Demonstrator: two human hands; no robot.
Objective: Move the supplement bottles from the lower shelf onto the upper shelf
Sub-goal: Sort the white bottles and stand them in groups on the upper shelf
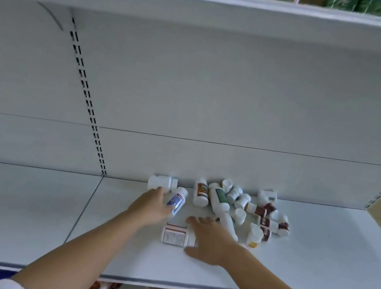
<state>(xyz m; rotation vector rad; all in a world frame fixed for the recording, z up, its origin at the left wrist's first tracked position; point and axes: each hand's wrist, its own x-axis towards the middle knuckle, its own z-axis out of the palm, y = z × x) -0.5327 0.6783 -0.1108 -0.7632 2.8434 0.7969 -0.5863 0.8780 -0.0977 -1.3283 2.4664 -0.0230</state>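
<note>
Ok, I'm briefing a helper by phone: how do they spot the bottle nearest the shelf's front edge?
On the white lower shelf, a heap of bottles lies by the back panel. Nearer the front, beside the right hand, one bottle lies alone on its side. Its white fine-print label with a red band sets it apart from the colourful ones.

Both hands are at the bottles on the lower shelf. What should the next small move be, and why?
Probably close the right hand round the lying white bottle, which sits between its spread thumb and fingers, not yet in a grip. The left hand seems only to touch the blue-labelled bottle.
</note>
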